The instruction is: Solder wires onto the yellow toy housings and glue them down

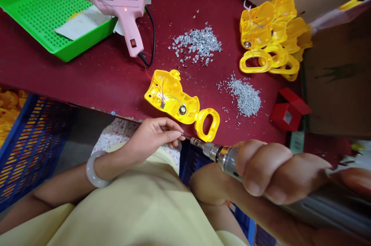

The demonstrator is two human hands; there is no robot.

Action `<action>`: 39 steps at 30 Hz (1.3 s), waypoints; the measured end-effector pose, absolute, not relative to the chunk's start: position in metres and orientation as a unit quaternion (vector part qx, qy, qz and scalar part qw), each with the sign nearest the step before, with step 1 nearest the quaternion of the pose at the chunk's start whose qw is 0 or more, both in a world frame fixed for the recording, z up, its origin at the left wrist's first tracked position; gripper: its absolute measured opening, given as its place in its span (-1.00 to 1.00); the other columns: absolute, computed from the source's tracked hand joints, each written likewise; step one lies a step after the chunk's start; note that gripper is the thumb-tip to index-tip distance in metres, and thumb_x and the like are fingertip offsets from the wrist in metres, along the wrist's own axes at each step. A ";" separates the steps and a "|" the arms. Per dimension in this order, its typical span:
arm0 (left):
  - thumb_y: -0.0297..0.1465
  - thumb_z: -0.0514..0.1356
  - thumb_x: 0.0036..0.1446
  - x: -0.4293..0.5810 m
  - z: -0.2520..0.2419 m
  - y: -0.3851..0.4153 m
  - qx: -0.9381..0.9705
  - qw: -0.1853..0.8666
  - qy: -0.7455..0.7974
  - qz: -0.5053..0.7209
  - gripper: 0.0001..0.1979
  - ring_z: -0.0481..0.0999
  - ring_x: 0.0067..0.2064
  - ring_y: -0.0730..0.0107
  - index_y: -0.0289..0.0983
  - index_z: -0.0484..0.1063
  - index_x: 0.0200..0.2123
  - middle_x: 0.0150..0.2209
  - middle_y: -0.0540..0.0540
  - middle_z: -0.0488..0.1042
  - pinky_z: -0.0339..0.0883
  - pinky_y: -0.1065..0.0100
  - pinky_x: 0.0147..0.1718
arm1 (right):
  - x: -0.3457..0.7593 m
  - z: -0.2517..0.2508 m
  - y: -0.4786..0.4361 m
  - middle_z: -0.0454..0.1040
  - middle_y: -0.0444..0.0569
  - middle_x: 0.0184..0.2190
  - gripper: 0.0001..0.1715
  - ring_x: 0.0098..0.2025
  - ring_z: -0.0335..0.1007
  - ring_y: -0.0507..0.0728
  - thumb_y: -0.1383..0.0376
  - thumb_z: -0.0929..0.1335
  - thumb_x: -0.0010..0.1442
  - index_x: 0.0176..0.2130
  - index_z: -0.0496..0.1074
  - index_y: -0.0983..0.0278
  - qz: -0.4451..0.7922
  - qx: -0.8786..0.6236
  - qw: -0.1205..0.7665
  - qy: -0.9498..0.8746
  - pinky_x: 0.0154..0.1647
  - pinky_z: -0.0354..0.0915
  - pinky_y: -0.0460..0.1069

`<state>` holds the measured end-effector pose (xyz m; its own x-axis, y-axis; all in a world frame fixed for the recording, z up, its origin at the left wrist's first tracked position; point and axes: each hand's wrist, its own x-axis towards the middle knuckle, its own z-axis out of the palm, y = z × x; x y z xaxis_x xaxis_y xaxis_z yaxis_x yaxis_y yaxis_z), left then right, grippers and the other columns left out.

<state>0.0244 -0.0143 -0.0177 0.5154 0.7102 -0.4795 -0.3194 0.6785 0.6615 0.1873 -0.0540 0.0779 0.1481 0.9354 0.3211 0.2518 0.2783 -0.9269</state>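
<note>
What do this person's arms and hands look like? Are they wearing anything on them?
The left hand and the right hand are bare, with no gloves, and the forearms show bare as well. A thick, pale, translucent bangle circles the left wrist. A pale yellow garment covers the body.

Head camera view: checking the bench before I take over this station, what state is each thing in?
Hot glue gun: indicator lit, resting across green tray
Yellow plastic shell: open side up, wired
Yellow shells: piled
Electric screwdriver: gripped in right hand
Left hand: pinching tiny metal piece
</note>
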 end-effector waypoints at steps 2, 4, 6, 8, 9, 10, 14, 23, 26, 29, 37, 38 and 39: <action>-0.40 0.33 0.00 0.026 -0.018 -0.016 0.273 0.824 0.388 0.311 -0.87 0.44 -0.48 0.57 -0.32 0.46 -0.39 -0.49 0.01 0.52 0.33 0.49 -0.43 | 0.188 0.076 -0.055 0.01 -0.24 -0.77 -0.73 -0.74 -0.09 0.08 0.16 0.20 0.27 -0.26 0.47 -0.06 0.320 -0.477 0.588 -0.569 -0.72 0.01 0.01; -0.35 0.30 0.05 0.026 -0.018 -0.018 0.301 0.815 0.391 0.303 -0.86 0.45 -0.49 0.55 -0.31 0.45 -0.38 -0.48 -0.01 0.53 0.33 0.47 -0.45 | 0.191 0.075 -0.058 0.00 -0.24 -0.77 -0.70 -0.74 -0.08 0.07 0.17 0.18 0.29 -0.29 0.48 -0.04 0.343 -0.462 0.592 -0.565 -0.71 0.04 0.01; -0.31 0.23 0.14 0.023 -0.016 -0.020 0.369 0.783 0.406 0.292 -0.84 0.46 -0.50 0.51 -0.29 0.45 -0.32 -0.47 -0.02 0.53 0.34 0.43 -0.47 | 0.198 0.075 -0.062 -0.05 -0.25 -0.77 -0.72 -0.74 -0.09 0.08 0.16 0.20 0.28 -0.26 0.49 -0.09 0.350 -0.472 0.586 -0.558 -0.70 0.05 0.02; -0.29 0.17 0.21 0.019 -0.011 -0.020 0.498 0.677 0.442 0.314 -0.82 0.49 -0.45 0.44 -0.27 0.47 -0.20 -0.44 -0.04 0.54 0.37 0.37 -0.42 | 0.208 0.077 -0.066 -0.06 -0.24 -0.77 -0.76 -0.73 -0.10 0.08 0.13 0.25 0.24 -0.21 0.49 -0.13 0.335 -0.497 0.591 -0.540 -0.67 0.04 0.02; -0.29 0.16 0.23 0.016 -0.007 -0.017 0.578 0.592 0.453 0.331 -0.79 0.52 -0.38 0.39 -0.25 0.46 -0.13 -0.39 -0.06 0.56 0.40 0.30 -0.34 | 0.213 0.077 -0.067 -0.05 -0.24 -0.76 -0.77 -0.72 -0.10 0.08 0.13 0.27 0.22 -0.19 0.49 -0.14 0.327 -0.509 0.594 -0.529 -0.65 0.05 0.03; -0.29 0.16 0.24 0.013 -0.002 -0.013 0.658 0.494 0.453 0.344 -0.76 0.54 -0.28 0.32 -0.22 0.45 -0.06 -0.32 -0.09 0.58 0.41 0.23 -0.23 | 0.217 0.077 -0.065 -0.02 -0.23 -0.75 -0.79 -0.71 -0.10 0.07 0.13 0.29 0.20 -0.20 0.49 -0.14 0.319 -0.523 0.596 -0.520 -0.62 0.07 0.03; -0.36 0.15 0.27 0.009 0.012 0.014 0.868 0.210 0.351 0.281 -0.65 0.34 0.21 0.07 -0.18 0.36 0.12 0.07 -0.12 0.49 0.07 -0.06 0.22 | 0.213 0.068 -0.040 0.15 -0.28 -0.68 -0.83 -0.69 0.05 0.01 0.17 0.43 0.08 -0.25 0.48 -0.05 0.284 -0.472 0.595 -0.585 -0.59 0.19 0.01; -0.46 0.11 0.29 0.017 -0.005 0.037 0.916 0.141 0.322 0.195 -0.51 0.21 0.30 0.05 -0.24 0.14 0.26 0.21 -0.11 0.37 -0.13 -0.15 0.31 | 0.165 0.027 0.000 0.19 -0.29 -0.61 -0.82 -0.63 0.17 -0.05 0.27 0.30 0.18 -0.18 0.42 0.20 0.242 -0.365 0.753 -0.491 -0.62 0.18 -0.13; -0.46 0.12 0.27 0.017 -0.004 0.036 0.911 0.151 0.327 0.202 -0.50 0.22 0.30 0.04 -0.24 0.16 0.26 0.20 -0.12 0.38 -0.11 -0.15 0.30 | 0.168 0.024 0.000 0.17 -0.30 -0.61 -0.80 -0.63 0.17 -0.06 0.25 0.29 0.18 -0.17 0.41 0.19 0.241 -0.359 0.751 -0.500 -0.61 0.17 -0.15; -0.47 0.13 0.27 0.017 -0.003 0.037 0.912 0.150 0.325 0.202 -0.53 0.24 0.29 0.04 -0.29 0.19 0.23 0.18 -0.15 0.39 -0.08 -0.14 0.29 | 0.171 0.022 0.003 0.16 -0.30 -0.61 -0.80 -0.64 0.17 -0.08 0.27 0.28 0.19 -0.17 0.41 0.20 0.238 -0.351 0.747 -0.512 -0.63 0.16 -0.16; -0.45 0.10 0.29 0.017 -0.007 0.039 0.913 0.126 0.320 0.220 -0.60 0.28 0.26 0.05 -0.33 0.22 0.19 0.14 -0.19 0.44 0.07 -0.11 0.21 | 0.171 0.020 0.003 0.20 -0.27 -0.61 -0.80 -0.63 0.17 -0.05 0.25 0.34 0.19 -0.16 0.44 0.23 0.229 -0.346 0.740 -0.529 -0.65 0.16 -0.12; -0.46 0.10 0.29 0.017 -0.008 0.039 0.914 0.125 0.320 0.215 -0.60 0.28 0.26 0.05 -0.34 0.22 0.19 0.14 -0.18 0.43 0.07 -0.11 0.21 | 0.170 0.022 0.003 0.19 -0.27 -0.61 -0.83 -0.64 0.16 -0.04 0.25 0.34 0.19 -0.17 0.44 0.21 0.227 -0.358 0.734 -0.531 -0.66 0.15 -0.11; -0.47 0.09 0.29 0.017 -0.008 0.039 0.915 0.123 0.321 0.211 -0.59 0.27 0.26 0.05 -0.34 0.21 0.19 0.15 -0.18 0.43 0.07 -0.11 0.22 | 0.167 0.025 0.002 0.17 -0.27 -0.62 -0.86 -0.65 0.15 -0.03 0.24 0.33 0.21 -0.19 0.43 0.18 0.226 -0.373 0.723 -0.535 -0.66 0.14 -0.10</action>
<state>0.0173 0.0391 -0.0082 0.7051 0.6392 0.3071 0.5354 -0.7638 0.3605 0.1674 0.0017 0.0249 0.3256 0.7268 0.6048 0.0720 0.6188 -0.7823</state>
